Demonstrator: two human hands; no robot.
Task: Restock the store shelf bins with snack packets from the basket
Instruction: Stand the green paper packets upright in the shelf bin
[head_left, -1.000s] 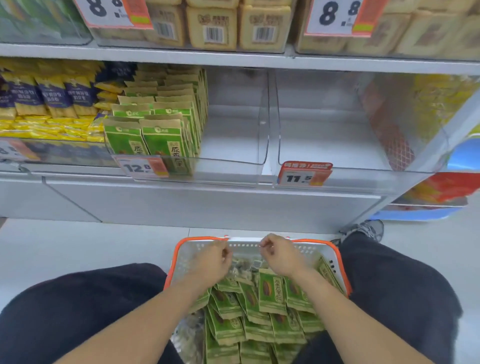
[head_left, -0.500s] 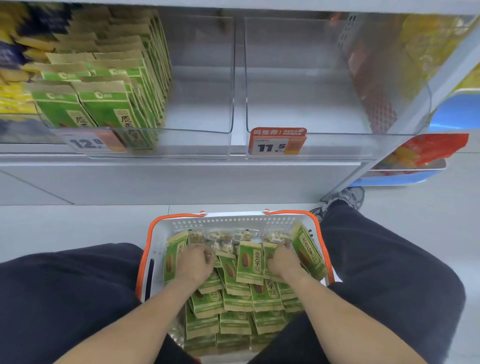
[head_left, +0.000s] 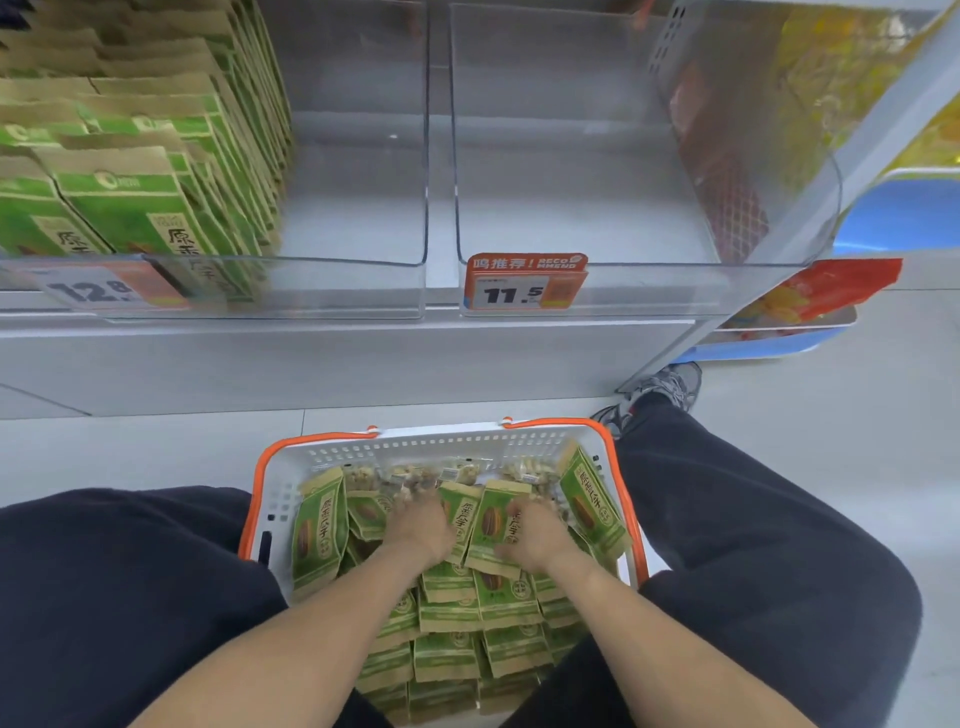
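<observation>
Both hands down in basket, gathering packets.
My right hand (head_left: 535, 538) clasped a green packet (head_left: 493, 525); left hand (head_left: 418, 530) pressed on packets beside it, grip unclear. Packets looked light, crinkly, slippery: pinch top edges. Forearms reached straight down; basket (head_left: 441, 444) walls around, empty bin (head_left: 649, 270) well above.

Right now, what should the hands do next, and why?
Probably close on a few green packets and lift them out. Both the left hand and right hand are down in the basket among them, and the clear bin above the 11.5 tag looks empty.
</observation>
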